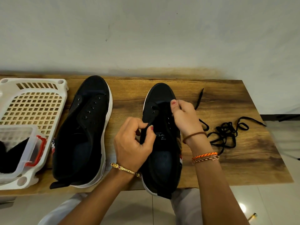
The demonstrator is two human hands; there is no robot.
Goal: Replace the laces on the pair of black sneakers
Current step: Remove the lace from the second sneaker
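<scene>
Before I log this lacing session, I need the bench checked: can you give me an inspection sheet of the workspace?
Surface: wooden table, dark grain, set against a pale wall.
Job's things: left sneaker lies unlaced, eyelets empty; right sneaker is being worked on, heel past the near edge; black lace trails from it to the right.
Clutter: tangled loose laces on the table's right; white basket on the left holding a clear box with red clips.
Grippers: left hand pinches lace at the tongue; right hand pinches lace near the front eyelets.
Cables: nothing seen.
Surroundings: tiled floor, a small yellow object on it.
</scene>
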